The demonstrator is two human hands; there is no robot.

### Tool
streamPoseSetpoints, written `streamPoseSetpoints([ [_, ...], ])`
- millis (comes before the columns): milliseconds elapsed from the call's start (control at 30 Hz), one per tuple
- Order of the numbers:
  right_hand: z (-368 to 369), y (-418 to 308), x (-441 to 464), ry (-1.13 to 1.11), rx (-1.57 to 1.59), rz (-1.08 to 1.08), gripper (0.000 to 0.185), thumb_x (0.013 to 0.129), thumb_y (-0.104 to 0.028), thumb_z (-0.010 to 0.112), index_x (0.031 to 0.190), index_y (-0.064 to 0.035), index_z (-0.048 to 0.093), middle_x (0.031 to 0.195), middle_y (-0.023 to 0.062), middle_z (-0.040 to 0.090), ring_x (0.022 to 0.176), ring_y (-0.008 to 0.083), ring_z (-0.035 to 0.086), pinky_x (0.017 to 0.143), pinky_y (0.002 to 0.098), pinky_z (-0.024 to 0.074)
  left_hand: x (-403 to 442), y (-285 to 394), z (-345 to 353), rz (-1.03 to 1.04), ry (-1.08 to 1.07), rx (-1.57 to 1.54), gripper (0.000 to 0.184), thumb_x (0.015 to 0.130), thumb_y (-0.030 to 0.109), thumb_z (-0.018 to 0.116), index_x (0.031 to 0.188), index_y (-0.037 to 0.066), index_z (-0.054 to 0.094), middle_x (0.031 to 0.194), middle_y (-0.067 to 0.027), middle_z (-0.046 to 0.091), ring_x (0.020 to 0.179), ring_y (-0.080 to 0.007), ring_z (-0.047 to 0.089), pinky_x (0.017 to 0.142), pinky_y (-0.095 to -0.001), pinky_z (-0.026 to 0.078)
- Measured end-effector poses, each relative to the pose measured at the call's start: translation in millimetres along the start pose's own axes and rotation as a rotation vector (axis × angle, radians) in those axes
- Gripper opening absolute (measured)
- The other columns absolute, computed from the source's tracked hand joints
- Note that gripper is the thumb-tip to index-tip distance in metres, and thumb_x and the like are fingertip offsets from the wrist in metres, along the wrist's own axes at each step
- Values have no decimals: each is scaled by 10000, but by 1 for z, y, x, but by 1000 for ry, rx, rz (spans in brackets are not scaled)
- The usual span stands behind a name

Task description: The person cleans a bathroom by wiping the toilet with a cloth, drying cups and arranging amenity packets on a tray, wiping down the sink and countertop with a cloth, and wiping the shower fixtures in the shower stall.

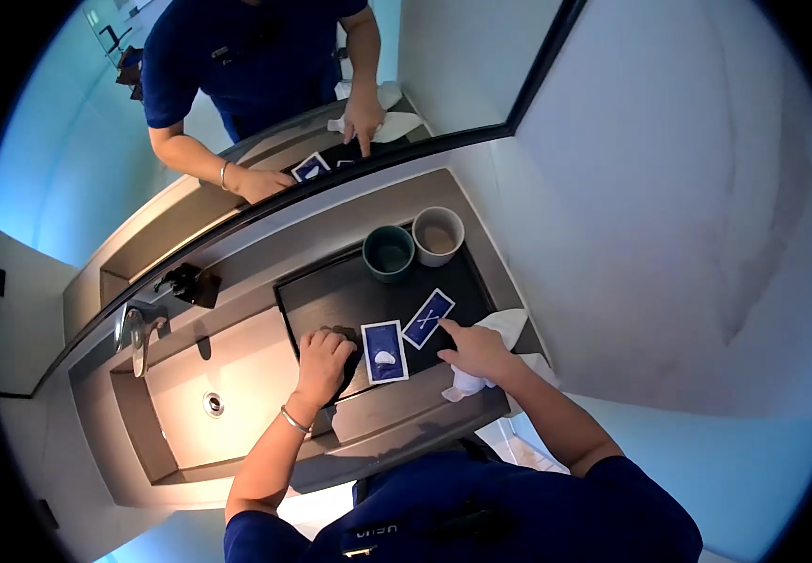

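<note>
My left hand [324, 364] rests at the left edge of a dark tray [317, 300], its fingers slightly bent and nothing visible in them. My right hand [477, 352] has its index finger stretched out to a blue packet with a crossed cotton swab picture [428, 319]; the thumb stands apart. Between the hands lies a second blue packet with a white cotton pad picture [385, 353]. A crumpled white cloth [467, 383] lies under and beside my right hand, part of it hidden by the wrist.
A green cup [389, 253] and a pale cup [439, 235] stand at the tray's back right. To the left are a sink [237, 375], a faucet [136, 340] and a dark object [192, 284] that may be a dispenser. A mirror [462, 66] runs along the back.
</note>
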State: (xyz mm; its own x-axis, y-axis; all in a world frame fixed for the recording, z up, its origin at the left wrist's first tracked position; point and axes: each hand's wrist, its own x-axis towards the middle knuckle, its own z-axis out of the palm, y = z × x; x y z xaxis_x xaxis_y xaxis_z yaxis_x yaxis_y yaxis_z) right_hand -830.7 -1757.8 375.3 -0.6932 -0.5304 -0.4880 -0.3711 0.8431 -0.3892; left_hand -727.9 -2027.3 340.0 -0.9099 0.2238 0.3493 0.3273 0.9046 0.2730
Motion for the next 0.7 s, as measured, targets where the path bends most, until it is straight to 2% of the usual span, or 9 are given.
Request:
streamPoseSetpoints([
  [200, 5, -2, -1, 21, -8, 45, 622, 800, -333, 612, 1340, -111, 396, 851, 182, 654, 794, 338, 641, 708, 451, 496, -40, 11, -5, -352, 73, -97, 216, 643, -23, 560, 826, 90, 581, 833, -81, 554, 810, -284, 512, 744, -376, 376],
  [267, 0, -14, -4, 39, -43, 55, 627, 805, -330, 606, 1355, -132, 381, 816, 173, 650, 776, 335, 641, 689, 453, 499, -43, 25, -1, -292, 93, -162, 224, 638, -23, 561, 834, 81, 586, 846, -74, 561, 814, -285, 515, 732, -381, 379],
  [400, 14, -22, 8, 160, -47, -51, 640, 805, -331, 607, 1376, -181, 361, 775, 155, 639, 749, 329, 639, 653, 450, 503, -18, 56, 11, -115, -21, -188, 307, 716, 75, 617, 1021, 104, 599, 1117, -93, 559, 1052, -292, 506, 894, -427, 372],
  [433, 13, -26, 12, 116, -97, -5, 536, 806, -329, 606, 1302, -180, 465, 898, 162, 631, 751, 322, 641, 649, 440, 507, -15, 57, 19, -137, -104, -144, 371, 742, 117, 651, 1106, 130, 580, 1224, -131, 498, 1147, -307, 455, 953, -448, 338],
  [533, 20, -17, 13, 147, -182, -85, 397, 806, -311, 610, 1177, -174, 574, 1091, 170, 573, 782, 299, 645, 655, 430, 511, -4, 52, 26, -182, -113, -42, 399, 739, 118, 653, 1130, 140, 574, 1246, -137, 485, 1164, -313, 440, 963, -458, 329],
  [700, 35, -13, -2, 150, -281, -230, 317, 802, -277, 620, 1112, -209, 620, 1265, 116, 480, 822, 275, 641, 665, 425, 509, -5, 52, 34, -164, -109, -69, 428, 744, 120, 650, 1163, 155, 571, 1251, -128, 488, 1166, -311, 436, 964, -458, 322],
])
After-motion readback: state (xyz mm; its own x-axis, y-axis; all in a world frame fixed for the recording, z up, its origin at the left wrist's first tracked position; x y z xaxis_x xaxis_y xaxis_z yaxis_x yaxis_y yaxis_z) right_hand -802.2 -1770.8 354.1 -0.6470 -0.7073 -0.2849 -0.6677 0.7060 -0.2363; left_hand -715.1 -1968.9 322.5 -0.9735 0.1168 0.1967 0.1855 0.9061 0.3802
